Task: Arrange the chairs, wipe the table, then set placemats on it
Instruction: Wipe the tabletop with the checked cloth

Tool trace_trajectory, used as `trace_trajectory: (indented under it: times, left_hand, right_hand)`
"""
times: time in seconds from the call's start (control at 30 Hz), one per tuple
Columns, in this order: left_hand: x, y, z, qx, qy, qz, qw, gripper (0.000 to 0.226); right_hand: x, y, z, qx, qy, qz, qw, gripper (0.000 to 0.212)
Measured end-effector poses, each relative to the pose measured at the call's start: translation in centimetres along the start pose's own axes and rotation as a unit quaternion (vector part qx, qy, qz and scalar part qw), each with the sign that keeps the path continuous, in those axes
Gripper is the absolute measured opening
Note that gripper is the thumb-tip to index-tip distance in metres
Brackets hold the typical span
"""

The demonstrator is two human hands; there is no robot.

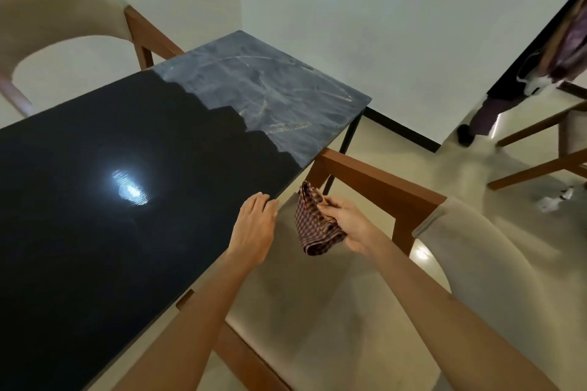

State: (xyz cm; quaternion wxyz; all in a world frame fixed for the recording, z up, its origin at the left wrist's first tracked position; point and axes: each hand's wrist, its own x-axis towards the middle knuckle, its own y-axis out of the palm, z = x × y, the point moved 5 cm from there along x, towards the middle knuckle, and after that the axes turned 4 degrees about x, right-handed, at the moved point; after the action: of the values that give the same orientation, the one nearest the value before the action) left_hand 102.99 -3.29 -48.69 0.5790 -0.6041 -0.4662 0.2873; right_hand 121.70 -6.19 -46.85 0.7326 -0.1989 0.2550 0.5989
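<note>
Two hands, left hand (254, 225) fingers relaxed on table (95, 232) edge, right hand (349, 225) gripping checked cloth (314, 228), chair (349, 311) cropped.

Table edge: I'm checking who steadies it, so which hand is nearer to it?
Left. The left hand rests its fingers on the table edge; the right hand holds the checked cloth beside it, over the chair seat.
</note>
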Motion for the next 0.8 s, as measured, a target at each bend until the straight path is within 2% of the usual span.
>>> trace_trajectory:
  times: [0.23, 0.47, 0.63, 0.8]
  left_hand:
    - [0.7, 0.9, -2.6, 0.027, -0.042, -0.035, 0.998, 0.028]
    - [2.0, 1.3, -8.3, 0.067, -0.112, -0.053, 0.99, 0.027]
    - [3.3, 1.1, -12.3, 0.08, -0.144, -0.053, 0.985, 0.03]
    - [4.4, 0.1, -14.9, 0.1, -0.158, -0.062, 0.98, 0.034]
  right_hand:
    - [2.0, -2.3, 1.4, 0.017, 0.002, 0.058, 0.998, 0.023]
    - [3.6, -7.5, 2.4, 0.034, 0.016, 0.121, 0.992, 0.015]
    - [3.8, -11.3, 4.6, 0.013, 0.002, 0.17, 0.985, 0.022]
    - [4.1, -12.9, 6.6, 0.012, -0.006, 0.185, 0.983, 0.018]
